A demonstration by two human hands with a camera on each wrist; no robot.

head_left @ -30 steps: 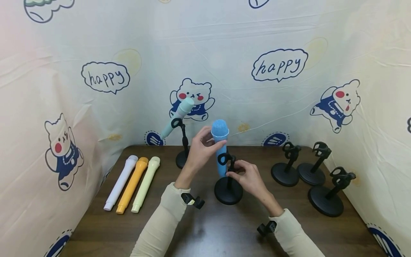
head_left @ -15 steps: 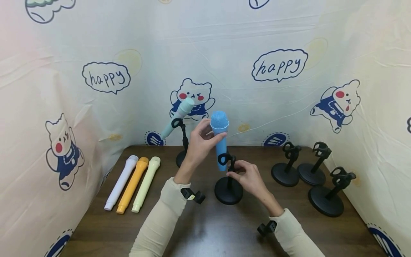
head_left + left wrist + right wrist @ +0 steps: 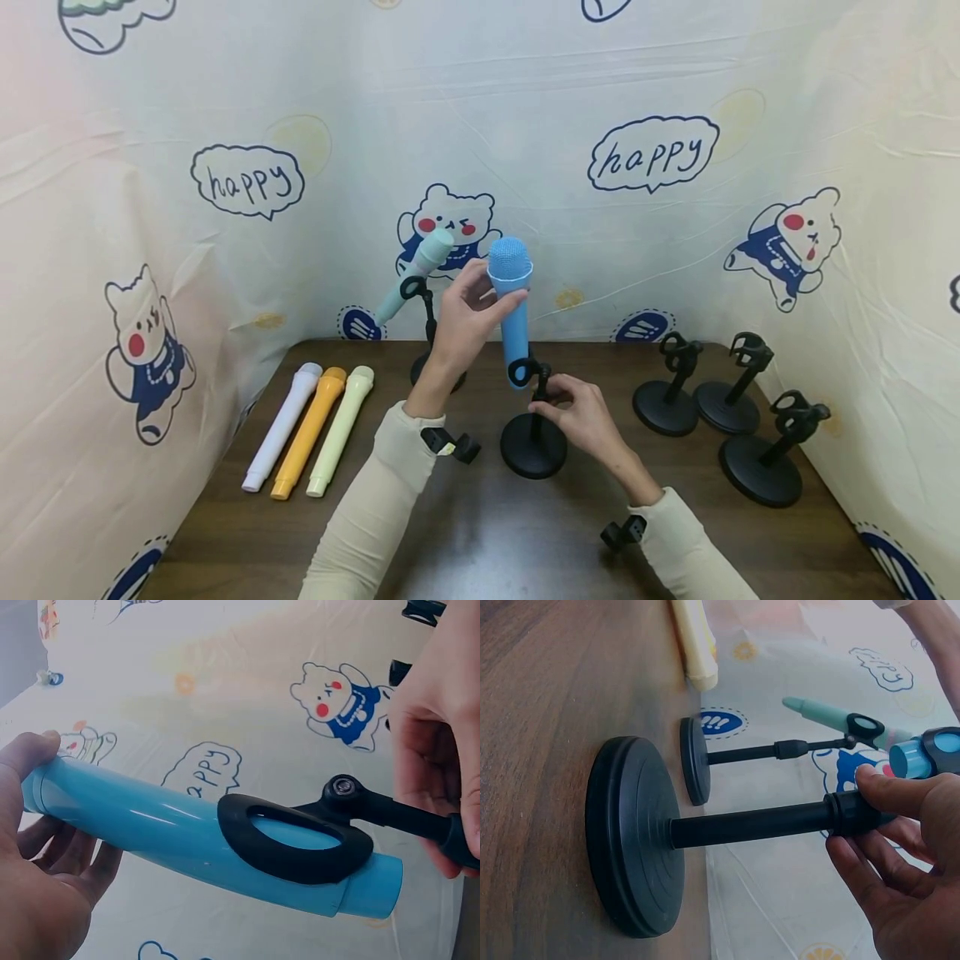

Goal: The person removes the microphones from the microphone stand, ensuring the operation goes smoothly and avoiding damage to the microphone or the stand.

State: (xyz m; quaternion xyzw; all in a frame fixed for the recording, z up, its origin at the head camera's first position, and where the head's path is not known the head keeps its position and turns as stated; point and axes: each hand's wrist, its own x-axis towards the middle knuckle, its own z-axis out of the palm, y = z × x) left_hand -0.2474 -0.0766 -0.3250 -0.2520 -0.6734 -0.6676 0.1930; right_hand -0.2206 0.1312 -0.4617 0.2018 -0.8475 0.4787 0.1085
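1. Up goes the blue microphone (image 3: 515,329), its bottom end now behind the clip ring (image 3: 300,865), no longer hanging well below!
2. Left hand (image 3: 463,321) climbs with it, nearer the bear drawing (image 3: 450,206) now!

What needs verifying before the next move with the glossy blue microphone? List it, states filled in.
1. Left hand gripping the glossy blue cylindrical microphone: ok.
2. Right hand holding the black round-based stand: ok.
3. Stand's base flat on the brown wooden table: ok.
4. Microphone through the stand's black ring holder: not ok; it shows behind the ring.
5. Ring's fit for the microphone: cannot tell.
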